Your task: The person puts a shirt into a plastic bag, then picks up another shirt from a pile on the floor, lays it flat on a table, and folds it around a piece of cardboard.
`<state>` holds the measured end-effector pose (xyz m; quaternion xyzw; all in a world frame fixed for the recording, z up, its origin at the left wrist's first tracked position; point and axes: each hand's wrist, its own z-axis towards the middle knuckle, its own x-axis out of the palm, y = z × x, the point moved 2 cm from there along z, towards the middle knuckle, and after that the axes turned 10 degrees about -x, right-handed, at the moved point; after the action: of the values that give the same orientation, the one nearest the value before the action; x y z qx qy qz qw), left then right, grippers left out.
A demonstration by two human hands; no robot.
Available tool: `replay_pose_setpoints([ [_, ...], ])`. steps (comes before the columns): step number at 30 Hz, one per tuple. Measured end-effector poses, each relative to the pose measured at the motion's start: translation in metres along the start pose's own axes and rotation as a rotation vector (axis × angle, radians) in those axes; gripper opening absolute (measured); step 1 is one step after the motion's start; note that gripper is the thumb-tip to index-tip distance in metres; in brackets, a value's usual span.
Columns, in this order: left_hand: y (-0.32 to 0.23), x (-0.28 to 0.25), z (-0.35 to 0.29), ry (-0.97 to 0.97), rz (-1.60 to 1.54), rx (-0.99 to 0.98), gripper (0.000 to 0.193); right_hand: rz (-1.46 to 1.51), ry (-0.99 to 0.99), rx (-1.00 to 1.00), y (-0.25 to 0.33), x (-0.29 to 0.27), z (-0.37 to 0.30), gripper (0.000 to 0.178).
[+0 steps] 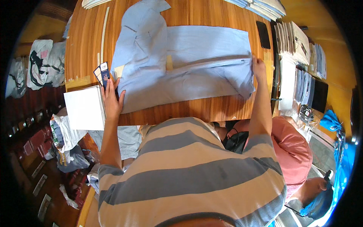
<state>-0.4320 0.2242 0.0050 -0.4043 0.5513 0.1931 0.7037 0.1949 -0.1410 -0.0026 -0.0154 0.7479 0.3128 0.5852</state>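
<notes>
A light blue garment [204, 53] lies partly folded on the wooden table [189, 17], with a long crease running across its right part. Its narrower upper-left part reaches toward the far edge. My right hand [259, 69] is closed on the garment's right edge, where the cloth bunches. At the garment's left edge, my left hand [112, 99] lies with its fingers spread, and its fingertips are at some dark blue and white tags [104, 72]. Below those tags, a stack of white boards [84, 109] sits beside the same hand.
A black phone [263, 34] lies at the table's right. Stacks of folded garments [293, 38] stand beyond it. Another person in a pink top [289, 147] is close to my right side. Plastic bags [47, 64] are piled off to the left.
</notes>
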Motion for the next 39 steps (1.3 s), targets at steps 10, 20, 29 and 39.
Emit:
replay_pose_setpoints([
  [10,-0.023,-0.026,0.008,0.077,-0.015,-0.018,0.078,-0.111,-0.549,-0.268,0.075,0.012,-0.035,0.042],
  [20,-0.014,0.001,0.001,0.038,0.144,-0.024,0.066,-0.332,-0.247,-0.451,0.057,0.053,-0.085,0.066],
  [29,0.006,-0.009,-0.033,0.105,0.177,-0.043,0.064,-0.309,-0.084,-0.424,0.026,0.038,-0.161,0.066],
  [39,-0.013,-0.018,-0.022,0.331,0.107,-0.013,0.072,-0.082,-0.4,-0.724,0.114,0.035,-0.083,0.022],
])
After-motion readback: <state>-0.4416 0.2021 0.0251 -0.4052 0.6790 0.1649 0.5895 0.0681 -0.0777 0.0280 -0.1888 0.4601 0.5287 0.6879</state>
